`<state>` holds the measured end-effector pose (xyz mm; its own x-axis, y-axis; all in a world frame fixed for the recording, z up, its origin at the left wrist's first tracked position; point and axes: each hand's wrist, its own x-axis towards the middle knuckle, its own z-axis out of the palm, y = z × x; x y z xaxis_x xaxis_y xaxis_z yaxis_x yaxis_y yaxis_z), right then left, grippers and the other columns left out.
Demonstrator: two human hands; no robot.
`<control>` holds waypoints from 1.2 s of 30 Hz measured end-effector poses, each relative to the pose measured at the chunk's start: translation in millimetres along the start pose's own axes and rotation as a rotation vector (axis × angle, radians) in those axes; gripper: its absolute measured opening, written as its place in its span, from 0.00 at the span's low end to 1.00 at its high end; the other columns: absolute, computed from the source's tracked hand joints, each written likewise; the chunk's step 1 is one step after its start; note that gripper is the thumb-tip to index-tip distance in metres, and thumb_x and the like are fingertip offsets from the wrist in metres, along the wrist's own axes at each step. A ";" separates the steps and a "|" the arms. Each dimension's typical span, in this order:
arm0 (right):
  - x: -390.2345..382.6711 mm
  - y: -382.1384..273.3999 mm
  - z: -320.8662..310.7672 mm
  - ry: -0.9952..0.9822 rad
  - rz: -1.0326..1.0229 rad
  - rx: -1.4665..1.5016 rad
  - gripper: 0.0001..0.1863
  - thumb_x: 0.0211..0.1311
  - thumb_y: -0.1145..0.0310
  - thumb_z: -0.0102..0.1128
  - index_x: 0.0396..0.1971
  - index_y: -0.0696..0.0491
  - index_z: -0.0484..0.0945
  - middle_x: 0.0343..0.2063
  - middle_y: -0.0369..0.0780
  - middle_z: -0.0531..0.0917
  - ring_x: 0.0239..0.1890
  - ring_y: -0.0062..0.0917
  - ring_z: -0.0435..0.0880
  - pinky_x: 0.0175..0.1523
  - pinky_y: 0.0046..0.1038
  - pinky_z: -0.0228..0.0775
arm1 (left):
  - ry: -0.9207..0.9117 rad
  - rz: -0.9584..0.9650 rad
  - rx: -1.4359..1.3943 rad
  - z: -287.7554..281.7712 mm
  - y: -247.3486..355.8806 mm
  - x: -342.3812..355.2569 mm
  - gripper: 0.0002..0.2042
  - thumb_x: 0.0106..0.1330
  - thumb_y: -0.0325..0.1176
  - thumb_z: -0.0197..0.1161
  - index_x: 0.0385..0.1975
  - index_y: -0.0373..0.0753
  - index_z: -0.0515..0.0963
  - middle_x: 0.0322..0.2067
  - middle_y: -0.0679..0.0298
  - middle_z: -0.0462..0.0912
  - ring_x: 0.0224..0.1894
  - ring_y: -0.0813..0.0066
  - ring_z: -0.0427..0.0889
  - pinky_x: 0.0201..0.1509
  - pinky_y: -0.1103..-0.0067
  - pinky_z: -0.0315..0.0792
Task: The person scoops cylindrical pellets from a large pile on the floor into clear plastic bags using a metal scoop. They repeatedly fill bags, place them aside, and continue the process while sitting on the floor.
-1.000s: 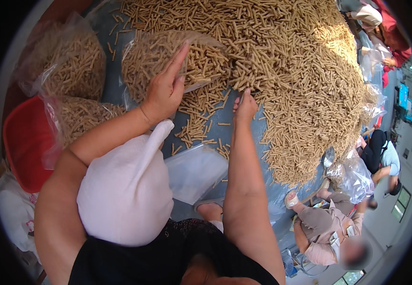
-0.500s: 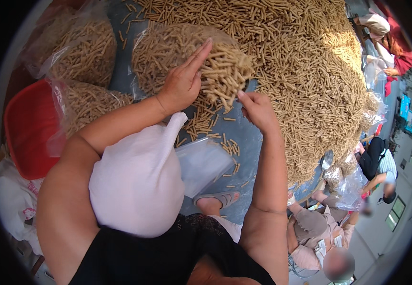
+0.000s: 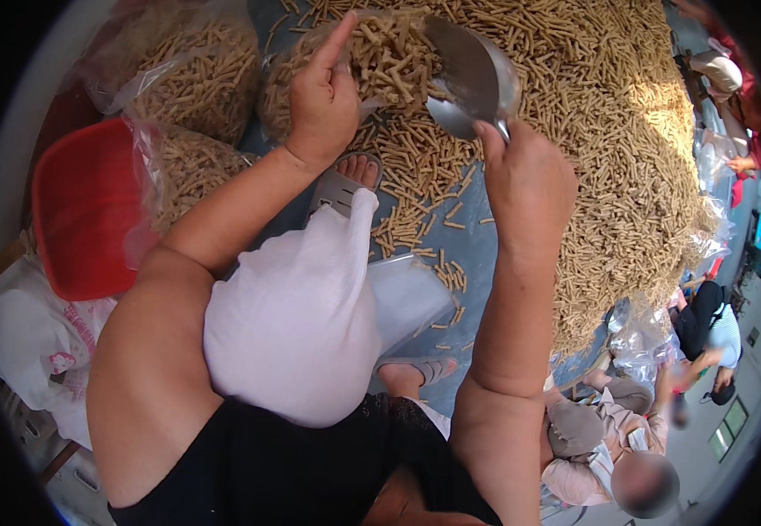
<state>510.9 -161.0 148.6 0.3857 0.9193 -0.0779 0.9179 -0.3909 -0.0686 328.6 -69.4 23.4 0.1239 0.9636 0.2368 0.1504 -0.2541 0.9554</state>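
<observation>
My right hand (image 3: pixel 528 180) is closed round the handle of a shiny metal scoop (image 3: pixel 505 74), whose bowl is tipped at the mouth of a clear plastic bag (image 3: pixel 297 79). Tan, finger-length sticks (image 3: pixel 391 57) fill the bag's mouth, next to the scoop's lip. At the bag's near edge, my left hand (image 3: pixel 323 114) grips the plastic, index finger stretched along it and thumb raised. The other left fingers are hidden. Beyond the scoop spreads a large heap of the same sticks (image 3: pixel 608 167).
Filled clear bags (image 3: pixel 196 88) stand at the left by a red plastic basin (image 3: pixel 87 210). A flat clear bag (image 3: pixel 411 298) lies near my feet among loose sticks (image 3: pixel 451 272). Other people (image 3: pixel 613 434) sit along the heap's right side.
The scoop, mostly hidden behind falling sticks before, now shows plainly, its bowl tipped and largely emptied. My right hand has moved right; my left stays at the bag. The view has shifted.
</observation>
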 end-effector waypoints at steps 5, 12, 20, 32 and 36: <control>-76.6 97.1 80.9 -0.197 0.492 0.388 0.22 0.63 0.50 0.58 0.33 0.57 0.84 0.21 0.51 0.80 0.25 0.42 0.81 0.35 0.38 0.71 | -0.093 -0.124 -0.027 9.2 -10.2 -6.4 0.26 0.65 0.19 0.47 0.65 0.44 0.69 0.49 0.62 0.84 0.22 0.84 0.72 0.30 0.83 0.69; -233.4 146.2 168.9 -0.510 0.983 0.842 0.22 0.66 0.54 0.60 0.26 0.62 0.82 0.14 0.37 0.77 0.12 0.19 0.71 0.19 0.24 0.62 | -0.099 -0.122 0.136 9.3 -13.5 -2.4 0.22 0.64 0.27 0.56 0.60 0.41 0.73 0.49 0.58 0.82 0.30 0.72 0.81 0.36 0.77 0.74; -82.6 63.3 215.6 -0.307 1.029 1.360 0.22 0.69 0.50 0.56 0.32 0.58 0.77 0.14 0.35 0.73 0.11 0.19 0.67 0.15 0.23 0.57 | -0.285 -0.010 0.562 16.6 -23.3 23.4 0.16 0.61 0.42 0.65 0.45 0.40 0.82 0.34 0.56 0.85 0.34 0.54 0.84 0.38 0.65 0.76; 4.0 37.8 249.9 0.065 1.042 1.665 0.20 0.70 0.55 0.55 0.26 0.57 0.72 0.13 0.37 0.71 0.10 0.19 0.64 0.14 0.24 0.52 | -0.232 -0.298 0.009 46.5 -50.9 37.4 0.12 0.65 0.40 0.65 0.36 0.36 0.85 0.26 0.64 0.85 0.28 0.77 0.80 0.33 0.76 0.74; 13.8 44.6 249.0 0.062 1.079 1.691 0.21 0.69 0.53 0.56 0.23 0.54 0.70 0.14 0.36 0.72 0.12 0.20 0.66 0.16 0.24 0.55 | -0.208 -0.393 -0.235 47.5 1.1 36.7 0.12 0.69 0.38 0.62 0.37 0.35 0.84 0.24 0.74 0.79 0.28 0.89 0.71 0.32 0.84 0.67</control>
<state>533.9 -177.0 -103.3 0.6503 0.3075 -0.6947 -0.6337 -0.2848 -0.7193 379.9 -38.3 24.8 0.2984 0.9398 -0.1663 0.0025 0.1735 0.9848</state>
